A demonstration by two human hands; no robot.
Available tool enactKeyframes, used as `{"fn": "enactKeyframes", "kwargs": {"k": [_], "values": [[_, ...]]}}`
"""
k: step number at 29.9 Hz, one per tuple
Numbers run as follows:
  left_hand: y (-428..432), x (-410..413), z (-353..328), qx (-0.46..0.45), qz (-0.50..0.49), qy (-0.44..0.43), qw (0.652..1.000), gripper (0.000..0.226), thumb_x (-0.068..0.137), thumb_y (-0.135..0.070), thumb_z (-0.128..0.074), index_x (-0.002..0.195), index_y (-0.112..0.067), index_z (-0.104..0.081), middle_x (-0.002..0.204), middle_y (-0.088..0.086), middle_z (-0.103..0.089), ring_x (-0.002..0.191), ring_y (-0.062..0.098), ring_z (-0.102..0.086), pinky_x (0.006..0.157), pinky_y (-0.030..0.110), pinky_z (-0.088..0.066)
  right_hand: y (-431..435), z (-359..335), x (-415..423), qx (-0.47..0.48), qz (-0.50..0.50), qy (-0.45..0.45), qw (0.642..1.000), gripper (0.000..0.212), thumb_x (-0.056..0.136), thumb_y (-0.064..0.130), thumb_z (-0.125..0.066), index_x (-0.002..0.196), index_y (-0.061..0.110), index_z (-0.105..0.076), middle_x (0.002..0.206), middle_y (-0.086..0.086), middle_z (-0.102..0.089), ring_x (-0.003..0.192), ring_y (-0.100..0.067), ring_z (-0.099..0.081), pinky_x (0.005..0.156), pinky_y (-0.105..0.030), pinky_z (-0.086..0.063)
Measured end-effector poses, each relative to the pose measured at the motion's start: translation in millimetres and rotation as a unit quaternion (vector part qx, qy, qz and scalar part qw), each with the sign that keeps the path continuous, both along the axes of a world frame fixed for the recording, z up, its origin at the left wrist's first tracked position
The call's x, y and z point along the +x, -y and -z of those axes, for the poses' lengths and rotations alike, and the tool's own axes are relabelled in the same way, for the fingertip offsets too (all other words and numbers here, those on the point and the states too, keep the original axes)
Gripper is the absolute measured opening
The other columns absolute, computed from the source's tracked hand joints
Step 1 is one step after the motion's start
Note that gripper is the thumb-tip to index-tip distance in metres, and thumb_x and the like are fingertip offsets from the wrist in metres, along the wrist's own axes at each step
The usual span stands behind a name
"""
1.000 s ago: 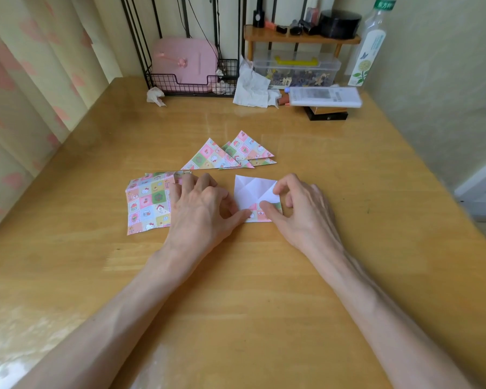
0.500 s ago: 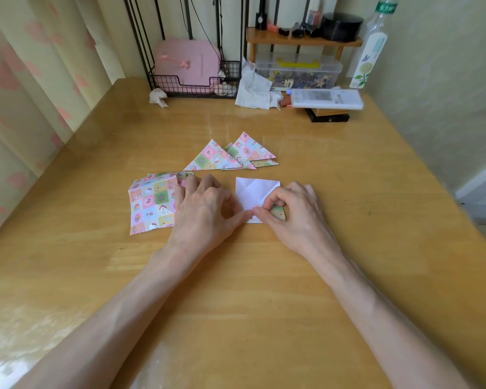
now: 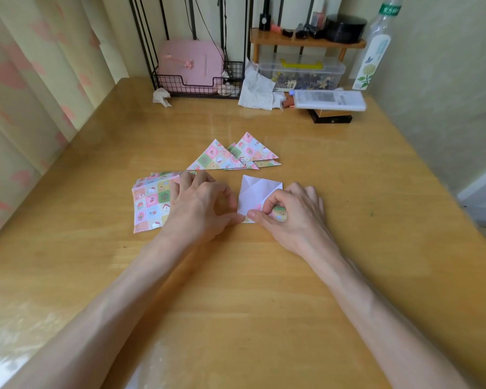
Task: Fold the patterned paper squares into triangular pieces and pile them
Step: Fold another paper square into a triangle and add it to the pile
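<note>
Head view: since a second ago the right hand has slid toward 4 o'clock over the white-side-up paper square, and a patterned flap now shows at its near edge; an early crease, I judge. Its grip pinches that flap, fingers curled. The left hand, grip loose, thumb pressing the near corner, rests on the unfolded stack at 9 o'clock. Finished triangles lie at 12 o'clock on the counter.

Glossy wooden table, matt paper squares
</note>
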State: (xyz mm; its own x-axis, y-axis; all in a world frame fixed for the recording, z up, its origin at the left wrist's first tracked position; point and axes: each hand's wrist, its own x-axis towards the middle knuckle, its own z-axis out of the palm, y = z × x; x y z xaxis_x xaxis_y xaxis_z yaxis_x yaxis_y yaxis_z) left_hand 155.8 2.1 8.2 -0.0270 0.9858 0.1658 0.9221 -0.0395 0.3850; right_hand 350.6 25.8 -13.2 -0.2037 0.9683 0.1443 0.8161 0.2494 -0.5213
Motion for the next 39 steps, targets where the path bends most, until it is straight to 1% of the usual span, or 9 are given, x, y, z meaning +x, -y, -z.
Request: {"fn": "enactKeyframes", "kwargs": {"k": [9,12,15,18,24,29,32,35,39], "values": [[1,-3,-6,0.025,-0.025,0.014,0.999,0.020,0.085,-0.035,-0.075,0.086,-0.044,-0.057,0.105,-0.010,-0.049,0.111,0.021,-0.036,0.079,0.025,-0.012,4,-2,-5,0.001,0.023,0.037,0.999,0.046,0.073,0.078,-0.069,0.079,0.034,-0.058,0.101,0.015,-0.046,0.110,-0.016,-0.038,0.093,-0.031,-0.030],[2,-2,-3,0.022,-0.015,0.030,0.999,0.022,0.080,-0.044,-0.078,0.088,-0.043,-0.058,0.103,-0.010,-0.048,0.111,0.020,-0.036,0.082,0.027,-0.015,3,-5,-6,-0.013,0.025,0.054,0.998,0.049,0.070,0.081,-0.068,0.080,0.034,-0.057,0.102,0.015,-0.045,0.111,-0.016,-0.037,0.093,-0.031,-0.030],[2,0,-1,0.015,-0.001,0.046,0.999,0.034,0.073,-0.060,-0.079,0.092,-0.040,-0.060,0.101,-0.010,-0.047,0.108,0.017,-0.034,0.089,0.028,-0.018,1,-3,-6,-0.018,0.028,0.054,0.998,0.055,0.065,0.088,-0.064,0.079,0.034,-0.057,0.102,0.015,-0.045,0.109,-0.016,-0.037,0.093,-0.032,-0.030],[1,-1,-1,0.006,-0.001,0.043,0.999,0.044,0.068,-0.070,-0.074,0.094,-0.039,-0.060,0.102,-0.008,-0.049,0.110,0.018,-0.035,0.088,0.028,-0.018,0,0,-6,-0.020,0.033,0.044,0.998,0.055,0.065,0.087,-0.066,0.078,0.034,-0.058,0.101,0.016,-0.045,0.109,-0.017,-0.038,0.093,-0.031,-0.029],[-1,0,3,0.019,-0.017,0.042,0.999,0.049,0.061,-0.076,-0.073,0.087,-0.038,-0.060,0.095,-0.011,-0.049,0.105,0.016,-0.035,0.082,0.029,-0.015,0,-1,-4,-0.019,0.026,0.030,0.999,0.036,0.079,0.072,-0.068,0.075,0.037,-0.058,0.101,0.016,-0.048,0.111,-0.018,-0.041,0.089,-0.031,-0.027],[-2,2,5,0.037,-0.012,0.021,0.999,0.045,0.062,-0.070,-0.079,0.087,-0.036,-0.062,0.100,-0.007,-0.052,0.110,0.022,-0.040,0.086,0.030,-0.016,0,2,-4,-0.008,0.023,0.026,0.999,0.037,0.079,0.072,-0.066,0.078,0.036,-0.058,0.102,0.015,-0.049,0.110,-0.016,-0.039,0.091,-0.032,-0.028],[-3,1,4,0.023,-0.008,0.026,0.999,0.045,0.064,-0.069,-0.080,0.087,-0.036,-0.060,0.098,-0.010,-0.048,0.108,0.018,-0.036,0.085,0.029,-0.015,-1,1,0,0.000,0.030,-0.005,1.000,0.035,0.077,0.068,-0.072,0.080,0.036,-0.058,0.096,0.017,-0.049,0.108,-0.016,-0.043,0.091,-0.033,-0.031],[-4,-1,5,0.014,-0.007,0.027,1.000,0.046,0.065,-0.069,-0.080,0.089,-0.036,-0.059,0.099,-0.010,-0.047,0.108,0.017,-0.035,0.086,0.029,-0.015,-2,1,7,0.051,0.057,0.011,0.997,0.044,0.072,0.071,-0.074,0.091,0.037,-0.055,0.097,0.018,-0.040,0.104,-0.015,-0.039,0.084,-0.033,-0.027],[-2,5,3,0.019,-0.007,0.037,0.999,0.046,0.067,-0.058,-0.084,0.095,-0.037,-0.053,0.101,-0.011,-0.045,0.113,0.020,-0.037,0.094,0.032,-0.019,3,0,6,0.071,0.064,0.032,0.995,0.060,0.072,0.074,-0.070,0.118,0.040,-0.052,0.112,0.013,-0.038,0.113,-0.018,-0.037,0.088,-0.034,-0.026]]}}
